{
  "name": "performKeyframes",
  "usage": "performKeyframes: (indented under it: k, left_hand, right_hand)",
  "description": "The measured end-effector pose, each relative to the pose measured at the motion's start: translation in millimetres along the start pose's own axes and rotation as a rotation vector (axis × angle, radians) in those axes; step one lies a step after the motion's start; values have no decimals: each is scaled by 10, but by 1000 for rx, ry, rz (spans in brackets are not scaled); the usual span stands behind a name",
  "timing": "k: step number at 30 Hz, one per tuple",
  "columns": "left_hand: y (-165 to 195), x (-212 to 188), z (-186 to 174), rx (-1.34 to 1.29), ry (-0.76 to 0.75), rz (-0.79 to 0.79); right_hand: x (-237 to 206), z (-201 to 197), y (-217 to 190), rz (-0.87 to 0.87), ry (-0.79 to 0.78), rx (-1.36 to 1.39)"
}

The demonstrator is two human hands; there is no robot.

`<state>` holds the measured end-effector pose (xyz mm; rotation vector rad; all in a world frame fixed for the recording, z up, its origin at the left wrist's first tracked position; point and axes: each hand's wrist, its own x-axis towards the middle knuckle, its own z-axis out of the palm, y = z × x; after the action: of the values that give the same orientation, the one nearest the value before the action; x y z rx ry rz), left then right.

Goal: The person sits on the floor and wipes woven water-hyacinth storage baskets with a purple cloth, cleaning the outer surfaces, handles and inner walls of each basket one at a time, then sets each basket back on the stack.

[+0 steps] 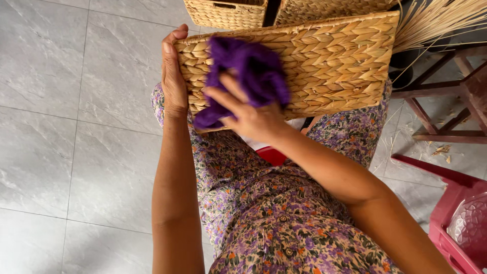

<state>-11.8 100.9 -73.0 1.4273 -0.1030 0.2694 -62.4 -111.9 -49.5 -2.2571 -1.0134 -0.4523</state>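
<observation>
Wiping woven basket (324,66) resting on lap: right hand (253,119) clamped on purple cloth (253,71), pressed to basket's left part; left hand (173,76) grips left edge. Right stretch apparently not yet covered. More baskets (228,12) on floor beyond.

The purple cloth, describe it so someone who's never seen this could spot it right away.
Start at the big woven basket lying across the person's lap. The left hand grips its left end, and the right hand presses the purple cloth against its woven face near that end. It is the only soft, crumpled, deep purple thing there; the baskets around it are stiff tan weave.
</observation>
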Motion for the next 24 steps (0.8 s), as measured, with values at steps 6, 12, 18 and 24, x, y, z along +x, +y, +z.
performKeyframes:
  k: [6, 12, 18, 24]
  left_hand:
    - [-80, 34, 72, 39, 4, 18]
    - [-120, 21, 56, 25, 18, 26]
    - [-112, 24, 9, 63, 33, 23]
    - [-105, 31, 0, 64, 32, 15]
  right_hand:
    - [-553, -747, 742, 356, 32, -235]
    - [-773, -1221, 1085, 418, 271, -15]
    - [-739, -1724, 1263, 569, 753, 1043]
    - [-868, -1636, 1291, 524, 347, 343]
